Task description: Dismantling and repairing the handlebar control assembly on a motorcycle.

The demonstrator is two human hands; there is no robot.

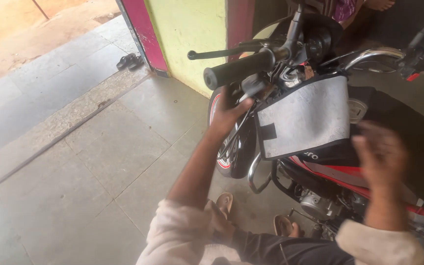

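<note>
A red and black motorcycle [339, 167] stands in front of me, with a grey tank bag [305, 118] over its fuel tank. My left hand [229, 110] reaches forward under the black left handlebar grip [239, 68] and touches the parts just below it, near the front wheel [226, 147]. Whether its fingers grip anything is hidden. My right hand [381, 154] hovers blurred above the tank's right side, fingers spread, holding nothing. Both sleeves are pale.
My sandalled feet [224, 203] rest on the grey stone-tile floor [99, 167] beside the engine [320, 203]. A yellow pillar with pink edging [187, 39] stands behind the bike. A pair of dark sandals [128, 61] lies at the doorstep. A person's foot shows at top right.
</note>
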